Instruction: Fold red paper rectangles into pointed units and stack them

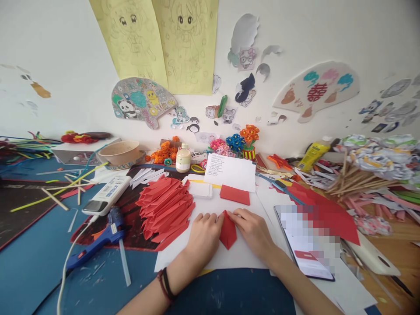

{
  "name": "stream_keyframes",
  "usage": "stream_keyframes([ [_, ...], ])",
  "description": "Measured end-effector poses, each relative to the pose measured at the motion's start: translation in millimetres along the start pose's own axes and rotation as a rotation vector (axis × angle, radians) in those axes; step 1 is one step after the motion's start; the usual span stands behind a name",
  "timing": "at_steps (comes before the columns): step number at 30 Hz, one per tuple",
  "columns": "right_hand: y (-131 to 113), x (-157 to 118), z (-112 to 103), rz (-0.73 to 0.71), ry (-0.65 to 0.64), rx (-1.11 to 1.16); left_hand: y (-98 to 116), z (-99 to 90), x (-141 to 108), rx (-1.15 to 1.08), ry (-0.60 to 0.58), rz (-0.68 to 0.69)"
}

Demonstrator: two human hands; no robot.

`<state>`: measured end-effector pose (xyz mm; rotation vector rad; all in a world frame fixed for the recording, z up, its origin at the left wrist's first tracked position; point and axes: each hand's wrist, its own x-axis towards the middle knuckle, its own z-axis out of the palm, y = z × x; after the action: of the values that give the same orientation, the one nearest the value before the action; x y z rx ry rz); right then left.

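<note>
A small piece of folded red paper (228, 234), kite-shaped and pointed at the bottom, lies on white sheets in front of me. My left hand (205, 236) presses its upper left edge with curled fingers. On the other side, my right hand (253, 232) has its thumb and fingers closed at the upper right edge. Just beyond my hands sits a flat red paper rectangle (235, 195). To the left is a heap of folded red paper pieces (166, 208), stacked in overlapping rows.
A blue glue gun (113, 229) and a white power bank (106, 194) with a cable lie at left. To the right are a phone (302, 240) and red paper sheets (324, 212). A glue bottle (183, 158) and a handwritten note (229, 172) stand farther back.
</note>
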<state>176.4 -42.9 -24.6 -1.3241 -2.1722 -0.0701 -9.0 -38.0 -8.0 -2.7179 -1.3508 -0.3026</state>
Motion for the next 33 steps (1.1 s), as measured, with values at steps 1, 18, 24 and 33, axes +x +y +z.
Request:
stream_keyframes([
  [1,-0.1,-0.2,0.3,-0.003,-0.001,0.005,0.0,-0.1,-0.1,0.0,-0.002,0.001],
  [18,-5.0,2.0,2.8,0.107,-0.034,0.281,0.7,-0.1,0.6,0.005,-0.027,0.008],
  [24,-5.6,2.5,2.1,0.088,-0.051,0.257,-0.7,-1.5,0.8,-0.007,-0.038,0.011],
  [33,-3.6,0.8,4.6,0.077,-0.09,0.242,-4.8,-2.8,5.5,-0.051,-0.078,0.024],
])
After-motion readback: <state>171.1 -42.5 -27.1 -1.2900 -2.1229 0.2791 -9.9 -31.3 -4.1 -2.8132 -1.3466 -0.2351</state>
